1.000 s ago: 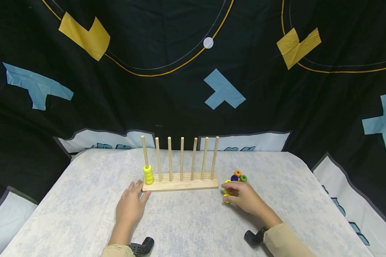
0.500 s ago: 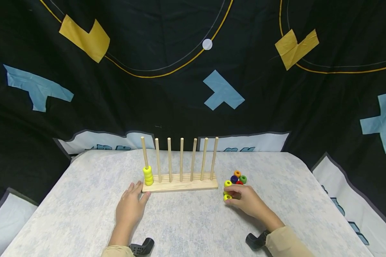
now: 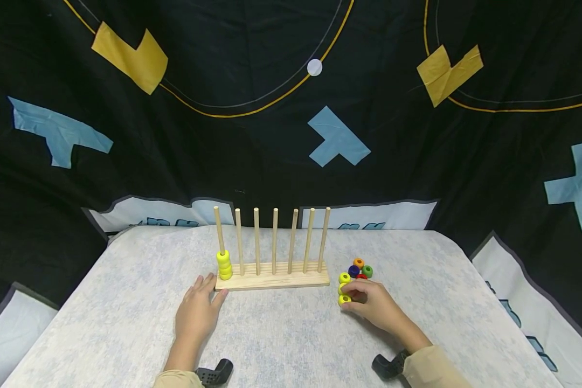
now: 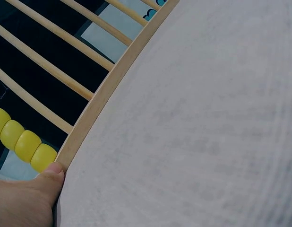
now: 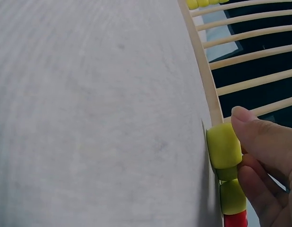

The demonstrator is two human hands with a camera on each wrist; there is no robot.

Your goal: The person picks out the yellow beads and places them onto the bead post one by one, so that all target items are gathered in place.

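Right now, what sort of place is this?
Probably a staged recording spot, though I can't be sure: a black patterned cloth hangs like a backdrop behind a pale table, a wooden peg rack stands on it, and a black device is worn at each wrist.

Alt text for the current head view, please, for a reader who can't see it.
A person's right hand is at loose yellow beads beside a seven-peg wooden rack, while the left hand touches the rack's left end. Stacked yellow beads sit on the leftmost peg; an orange bead, dark blue bead, green bead and red bead lie beyond the right hand.
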